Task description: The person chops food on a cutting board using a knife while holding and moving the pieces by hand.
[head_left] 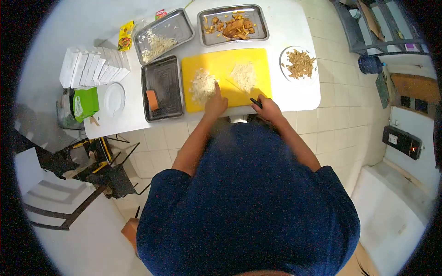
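A yellow cutting board (221, 57) lies near the front edge of the table, with two piles of pale chopped food on it. My left hand (216, 105) is at the left pile (201, 87); its index finger stretches out to the pile's right side, and it holds nothing that I can see. In my right hand (269, 110) is a knife (256, 103), gripped by its black handle. The thin blade points up and left across the board, just below the right pile (244, 76).
Left of the board, a dark tray (161, 76) holds an orange block (152, 100). Behind are a tray of pale pieces (159, 45) and a tray of browned pieces (235, 27). A plate of brown chopped pieces (300, 64) stands right. White boxes (87, 66) line the left.
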A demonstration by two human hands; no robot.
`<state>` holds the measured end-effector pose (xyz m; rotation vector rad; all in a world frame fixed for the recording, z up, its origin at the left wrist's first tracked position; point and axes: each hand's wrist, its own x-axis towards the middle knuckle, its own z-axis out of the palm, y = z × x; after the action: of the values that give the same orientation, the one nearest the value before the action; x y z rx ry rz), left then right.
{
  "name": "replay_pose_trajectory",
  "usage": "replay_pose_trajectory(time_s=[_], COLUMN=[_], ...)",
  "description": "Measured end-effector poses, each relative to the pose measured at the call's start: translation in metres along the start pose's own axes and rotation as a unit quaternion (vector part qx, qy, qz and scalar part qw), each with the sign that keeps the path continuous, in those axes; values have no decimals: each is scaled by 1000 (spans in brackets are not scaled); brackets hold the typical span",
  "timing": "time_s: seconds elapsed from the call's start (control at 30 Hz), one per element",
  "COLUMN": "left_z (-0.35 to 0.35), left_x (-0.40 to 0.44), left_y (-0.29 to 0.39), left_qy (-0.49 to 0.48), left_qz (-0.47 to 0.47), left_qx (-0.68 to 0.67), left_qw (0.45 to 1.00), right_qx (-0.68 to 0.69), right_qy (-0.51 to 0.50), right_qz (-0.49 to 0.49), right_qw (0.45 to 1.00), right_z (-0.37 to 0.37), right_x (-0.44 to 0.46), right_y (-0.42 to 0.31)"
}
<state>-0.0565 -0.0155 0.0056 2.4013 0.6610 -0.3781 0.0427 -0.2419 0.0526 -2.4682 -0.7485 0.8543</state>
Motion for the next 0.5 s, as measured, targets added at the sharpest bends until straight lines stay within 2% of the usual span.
replay_pose_trajectory(time_s=[0.07,0.17,0.2,0.27,0.37,0.5], left_z=[-9,-13,-9,-1,-23,-43], left_x=[1,1,3,9,11,11], left_y=[7,10,6,-12,-22,-38], left_qy=[-24,-5,103,313,357,390], left_qz=[-35,-20,34,140,86,92], left_qx=[-8,-20,-34,-58,28,56], left_qw=[999,1000,993,938,930,914], right_qx=[0,2,3,6,9,7], right_qy=[-10,-1,-2,7,18,5], right_qz=[5,1,6,10,8,-6], right_qw=[1000,1000,1000,1000,1000,1000], right_z=[0,3,2,-1,-2,0], right_x=[2,3,2,1,-3,2], right_y=[0,2,1,-1,1,6])
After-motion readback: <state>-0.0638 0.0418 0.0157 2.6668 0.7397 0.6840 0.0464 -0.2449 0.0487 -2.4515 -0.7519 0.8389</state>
